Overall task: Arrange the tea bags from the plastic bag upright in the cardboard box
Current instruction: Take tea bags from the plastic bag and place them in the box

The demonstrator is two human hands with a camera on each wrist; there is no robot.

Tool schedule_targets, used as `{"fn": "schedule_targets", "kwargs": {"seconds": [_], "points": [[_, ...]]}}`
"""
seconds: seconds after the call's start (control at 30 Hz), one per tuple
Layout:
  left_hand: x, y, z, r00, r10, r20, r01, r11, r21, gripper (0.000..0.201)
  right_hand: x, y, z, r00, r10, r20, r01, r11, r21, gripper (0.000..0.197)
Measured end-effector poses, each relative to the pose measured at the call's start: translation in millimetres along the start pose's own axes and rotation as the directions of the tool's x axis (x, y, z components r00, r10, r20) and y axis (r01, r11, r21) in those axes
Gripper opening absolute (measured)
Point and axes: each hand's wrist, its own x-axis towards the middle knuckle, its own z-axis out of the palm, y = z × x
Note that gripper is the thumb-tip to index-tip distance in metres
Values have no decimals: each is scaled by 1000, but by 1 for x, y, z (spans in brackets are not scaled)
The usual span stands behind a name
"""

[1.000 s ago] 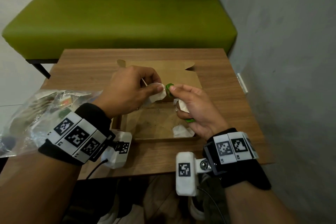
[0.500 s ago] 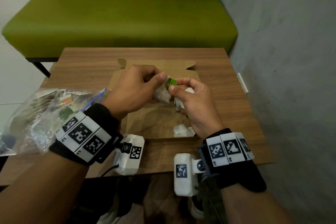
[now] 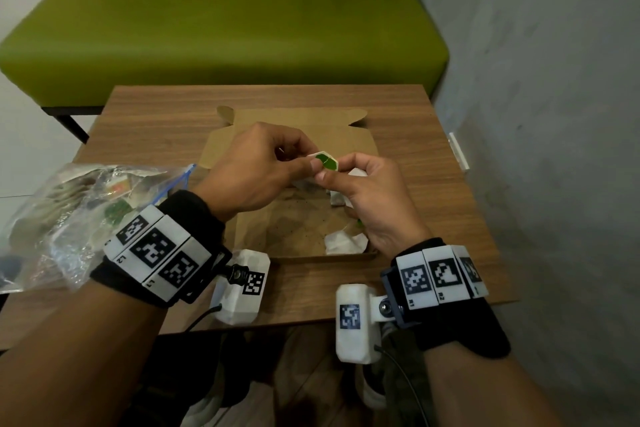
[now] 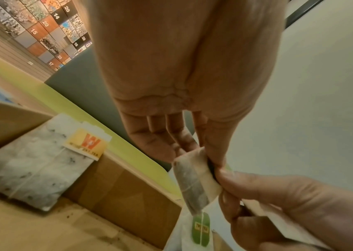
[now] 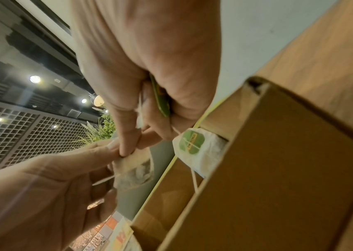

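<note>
Both hands hover over the open cardboard box (image 3: 349,135) and pinch one white tea bag (image 3: 323,163) with a green tag between their fingertips. My left hand (image 3: 304,165) grips its paper edge; the bag hangs below the fingers (image 4: 195,178). My right hand (image 3: 330,175) pinches the same bag (image 5: 135,169) and also keeps a second tea bag with a green tag (image 5: 160,100) curled in its palm. One tea bag (image 3: 346,243) lies at the box's near right corner. Another with an orange tag (image 4: 31,169) leans against a box wall.
The clear plastic bag (image 3: 69,218) with several more tea bags lies at the table's left edge beside my left wrist. The box sits mid-table on the wooden top (image 3: 156,121). A green bench (image 3: 221,21) stands behind, a grey wall (image 3: 536,114) on the right.
The two hands have closed together over the box. The left hand's tea bag and the right hand's green tag now meet between both sets of fingertips, tag facing up.
</note>
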Motion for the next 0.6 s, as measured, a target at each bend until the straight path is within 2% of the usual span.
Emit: {"fn": "schedule_targets", "kwargs": {"seconds": [0.1,0.2,0.33,0.5,0.6], "points": [[3,-5,1,1000,-12,-8,13,996,92,6,1,3,0,1000,5,-31,-5,1000,-5,14],[8,-8,6,997,-67,30,60,980,189,5,0,-3,-5,992,63,-107,-47,988,148,6],[13,-8,20,979,-169,111,155,980,122,8,-3,-13,-9,981,115,-155,-66,953,294,18],[16,1,37,959,-220,177,208,974,85,7,-3,-12,-6,978,139,-154,-83,943,324,28],[19,4,42,949,-245,200,223,967,126,8,-3,-12,-9,972,155,-177,-91,941,325,28]]}}
